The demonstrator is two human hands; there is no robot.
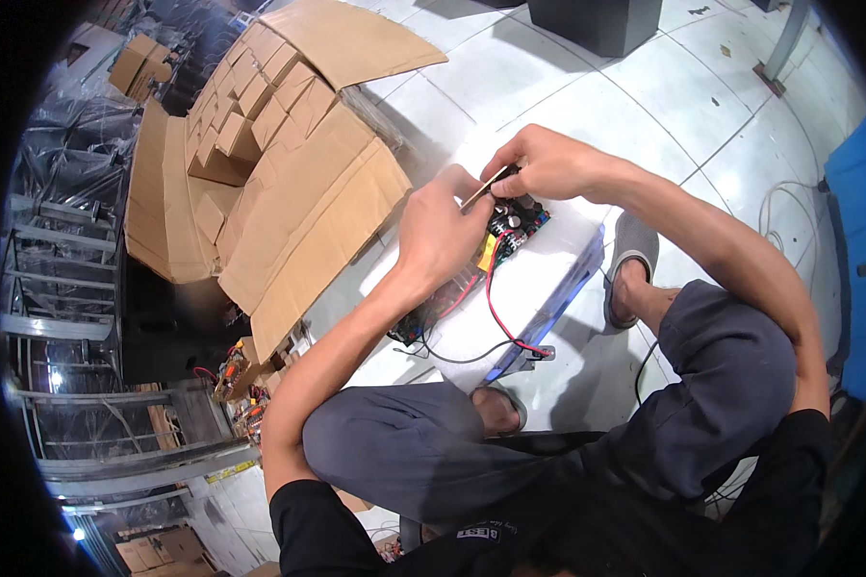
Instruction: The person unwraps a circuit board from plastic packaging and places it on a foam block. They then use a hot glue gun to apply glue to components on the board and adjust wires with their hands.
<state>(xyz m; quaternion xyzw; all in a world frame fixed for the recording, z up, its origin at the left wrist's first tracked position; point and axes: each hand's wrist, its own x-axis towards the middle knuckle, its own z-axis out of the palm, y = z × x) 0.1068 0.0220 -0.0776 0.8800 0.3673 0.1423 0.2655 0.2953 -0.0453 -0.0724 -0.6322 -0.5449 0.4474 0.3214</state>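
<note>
Above a white foam-covered surface, my left hand (441, 229) and my right hand (551, 165) meet, fingers closed on a thin dark plate with a pale edge (483, 189). Its exact kind I cannot make out. Just below my fingers lies a circuit board (518, 219) crowded with dark round-topped parts, and a yellow block (488, 252) sits on it. A red wire (492, 298) and a black wire run from the board toward the near edge. My left hand partly hides the board. Under it all is a white pad (462, 338) on a blue base (570, 295).
A large open carton (327, 212) packed with small brown boxes stands at the left. More circuit boards (231, 370) lie lower left, near metal racks (63, 288). A blue container (856, 260) is at the right, and a dark block (595, 24) stands on the tiled floor (702, 106).
</note>
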